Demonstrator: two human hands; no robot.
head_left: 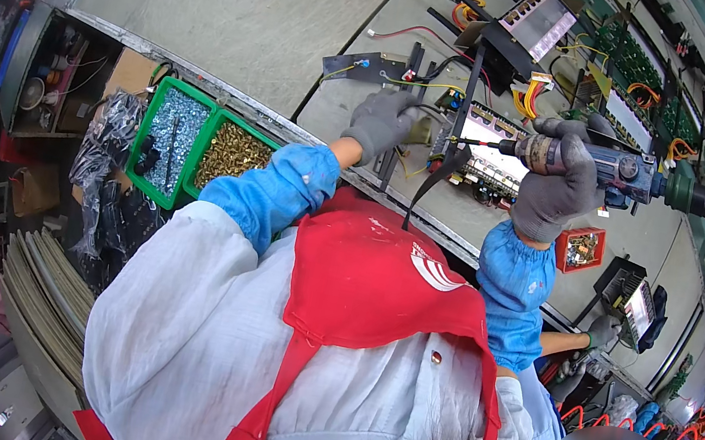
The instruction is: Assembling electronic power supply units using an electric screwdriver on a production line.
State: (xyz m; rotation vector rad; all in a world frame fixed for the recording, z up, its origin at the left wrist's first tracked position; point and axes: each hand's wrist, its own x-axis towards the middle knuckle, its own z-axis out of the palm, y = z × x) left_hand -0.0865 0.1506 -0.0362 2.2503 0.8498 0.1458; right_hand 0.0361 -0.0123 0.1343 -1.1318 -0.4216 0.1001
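Observation:
My right hand (555,182), in a grey glove, is wrapped around an air screwdriver (630,173) with an orange hose. The tool lies nearly level, its bit pointing left at a black metal frame (468,99). A circuit board assembly (487,154) with bright metal parts sits in that frame, partly behind the tool. On the left side my gloved left hand (379,123) has its fingers curled at the frame's edge, beside thin wires; its fingertips are partly hidden. A flat dark plate (362,67) with a yellow-green wire lies just beyond it.
Left of me, green bins hold silver screws (174,137) and brass-coloured screws (234,154). A red bin (580,249) of small parts stands right of my right hand. More board assemblies (539,17) lie at the far right. Another person's gloved hand (604,331) touches a similar unit (637,308).

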